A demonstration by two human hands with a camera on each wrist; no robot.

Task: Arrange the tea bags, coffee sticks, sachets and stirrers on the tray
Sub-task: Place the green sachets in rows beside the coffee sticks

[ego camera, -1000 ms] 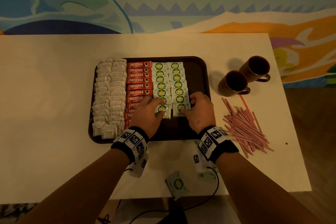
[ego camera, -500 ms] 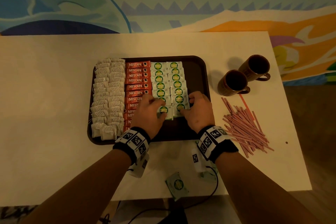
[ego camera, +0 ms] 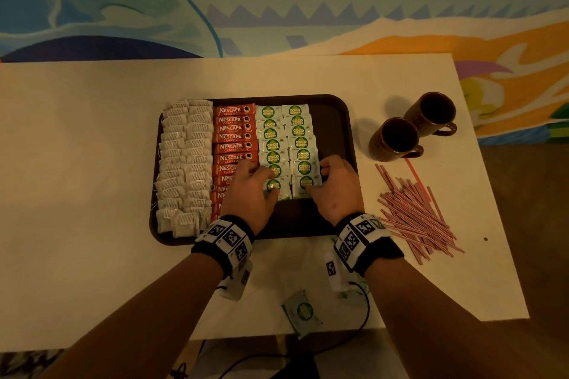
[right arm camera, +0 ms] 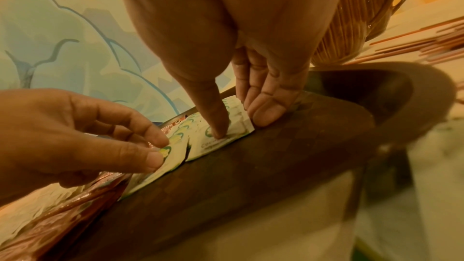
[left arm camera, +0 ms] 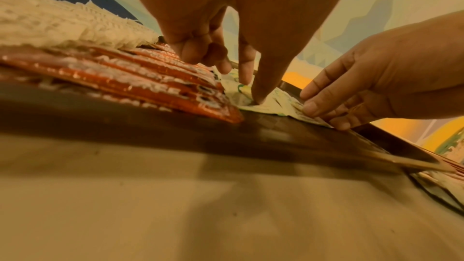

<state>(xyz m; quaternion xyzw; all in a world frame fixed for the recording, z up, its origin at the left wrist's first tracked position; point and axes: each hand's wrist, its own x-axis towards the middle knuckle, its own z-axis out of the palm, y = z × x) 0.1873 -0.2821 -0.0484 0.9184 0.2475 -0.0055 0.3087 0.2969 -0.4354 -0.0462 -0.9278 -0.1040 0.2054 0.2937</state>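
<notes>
A dark brown tray (ego camera: 331, 123) holds white tea bags (ego camera: 184, 160) on the left, then red coffee sticks (ego camera: 234, 137), then two columns of green-and-white sachets (ego camera: 284, 138). My left hand (ego camera: 264, 180) presses its thumb and index tip on the nearest sachet (ego camera: 273, 186) of the left column. My right hand (ego camera: 320, 178) has its thumb on the nearest sachet (ego camera: 304, 183) of the right column. Its straight fingers (right arm camera: 266, 112) lie against that sachet's right edge (right arm camera: 241, 126). The left hand covers the near ends of the coffee sticks.
Pink stirrers (ego camera: 412, 212) lie in a loose heap on the table right of the tray. Two brown mugs (ego camera: 395, 138) (ego camera: 431, 112) stand behind them. One loose sachet (ego camera: 301, 312) lies at the table's near edge. The tray's right strip and near strip are bare.
Both hands have slid the two nearest sachets slightly away from me, closer to the columns. Nothing else has moved.
</notes>
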